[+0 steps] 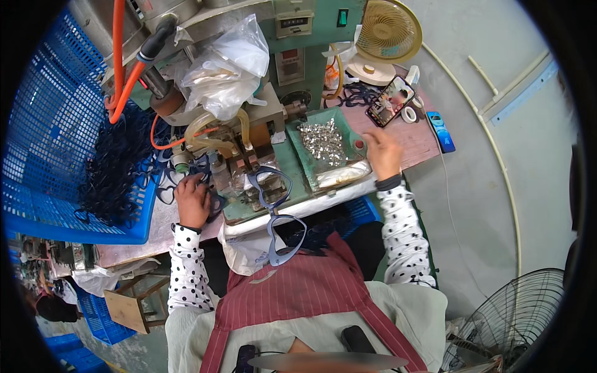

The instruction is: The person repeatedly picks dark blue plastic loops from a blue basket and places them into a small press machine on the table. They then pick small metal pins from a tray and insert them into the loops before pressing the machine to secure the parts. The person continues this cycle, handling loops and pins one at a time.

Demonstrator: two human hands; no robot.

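Note:
A dark blue eyeglass frame (pixel 283 227) hangs at the front of a green machine, its upper part at the metal fixture (pixel 249 163) and its lower lens rim over my lap. My left hand (pixel 193 202) lies low among several dark blue frames (pixel 166 194) on the table, left of the fixture. Its fingers curl over a frame, partly hiding it. My right hand (pixel 384 153) is beside a red button (pixel 359 144) at the right of a green tray (pixel 303 152) of small silvery metal pieces (pixel 323 142). Its thumb and fingers are apart, and nothing shows between them.
A blue basket (pixel 46 143) heaped with dark frames stands at the left. Orange hoses (pixel 127 87) and a clear plastic bag (pixel 227 65) hang by the machine. A phone (pixel 392 101), tape rolls (pixel 408 114) and a blue device (pixel 441 132) lie right. A fan (pixel 522 317) stands lower right.

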